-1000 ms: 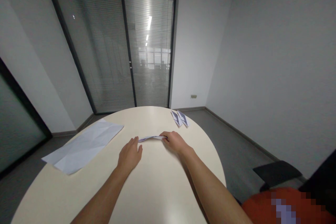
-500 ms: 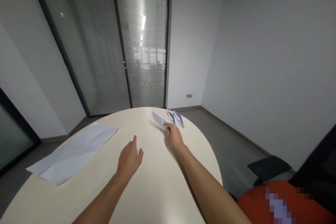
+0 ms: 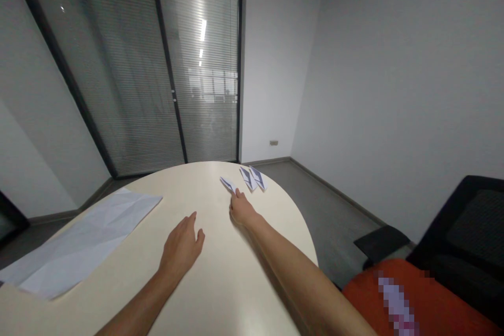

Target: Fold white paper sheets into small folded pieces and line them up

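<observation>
My right hand (image 3: pixel 242 210) reaches across the pale round table (image 3: pixel 220 278) with its fingers closed on the near end of a folded paper plane (image 3: pixel 227 184). The plane's slim white body points away from me, low over or on the tabletop. Just to its right, two more folded paper planes (image 3: pixel 248 178) lie side by side near the far edge. My left hand (image 3: pixel 181 244) hovers over or rests on the table, holding nothing, with thumb and forefinger apart. Its nearest thing is a large creased white sheet of paper (image 3: pixel 86 241) on the left.
A black office chair (image 3: pixel 464 220) with an orange-red seat (image 3: pixel 378 283) stands to the right of the table. Beyond the table's far edge are a glass partition with blinds (image 3: pixel 205 131) and grey walls (image 3: pixel 394 89).
The paper plane in my right hand has gone from raised and tilted to lying lower, beside the other two. My left forefinger points less. The view has turned slightly right.
</observation>
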A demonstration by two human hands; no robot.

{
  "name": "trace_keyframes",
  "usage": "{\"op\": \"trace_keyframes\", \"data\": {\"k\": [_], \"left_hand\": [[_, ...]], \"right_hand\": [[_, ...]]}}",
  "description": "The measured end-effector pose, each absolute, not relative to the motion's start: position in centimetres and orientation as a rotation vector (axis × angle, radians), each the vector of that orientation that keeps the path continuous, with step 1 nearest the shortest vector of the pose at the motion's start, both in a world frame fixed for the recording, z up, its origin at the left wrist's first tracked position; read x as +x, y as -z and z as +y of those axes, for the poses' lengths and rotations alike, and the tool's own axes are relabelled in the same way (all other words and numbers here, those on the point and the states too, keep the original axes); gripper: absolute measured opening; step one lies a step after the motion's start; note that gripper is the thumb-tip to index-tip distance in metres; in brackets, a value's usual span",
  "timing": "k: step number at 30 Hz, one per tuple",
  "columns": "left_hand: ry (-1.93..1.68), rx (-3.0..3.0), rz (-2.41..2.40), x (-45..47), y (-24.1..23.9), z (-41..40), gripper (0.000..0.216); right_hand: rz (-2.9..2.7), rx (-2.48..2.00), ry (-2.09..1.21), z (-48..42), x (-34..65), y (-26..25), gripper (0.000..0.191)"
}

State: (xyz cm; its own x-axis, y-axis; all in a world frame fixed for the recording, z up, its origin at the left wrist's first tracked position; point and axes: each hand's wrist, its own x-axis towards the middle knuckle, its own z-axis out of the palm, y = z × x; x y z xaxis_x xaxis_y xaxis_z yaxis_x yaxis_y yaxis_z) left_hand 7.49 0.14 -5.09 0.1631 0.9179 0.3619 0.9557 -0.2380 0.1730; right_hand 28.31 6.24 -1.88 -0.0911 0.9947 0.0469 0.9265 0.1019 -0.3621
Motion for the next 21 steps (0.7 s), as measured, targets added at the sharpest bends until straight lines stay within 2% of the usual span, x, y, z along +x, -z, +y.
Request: {"op": "trace_keyframes", "data": {"k": [21], "left_hand": [[0.613, -2.351, -1.796, 7.2, 6.5, 1.7, 0.040]], "right_hand": [[-1.957, -2.189, -0.307, 10.9, 27.4, 1.2, 0.067]]}}
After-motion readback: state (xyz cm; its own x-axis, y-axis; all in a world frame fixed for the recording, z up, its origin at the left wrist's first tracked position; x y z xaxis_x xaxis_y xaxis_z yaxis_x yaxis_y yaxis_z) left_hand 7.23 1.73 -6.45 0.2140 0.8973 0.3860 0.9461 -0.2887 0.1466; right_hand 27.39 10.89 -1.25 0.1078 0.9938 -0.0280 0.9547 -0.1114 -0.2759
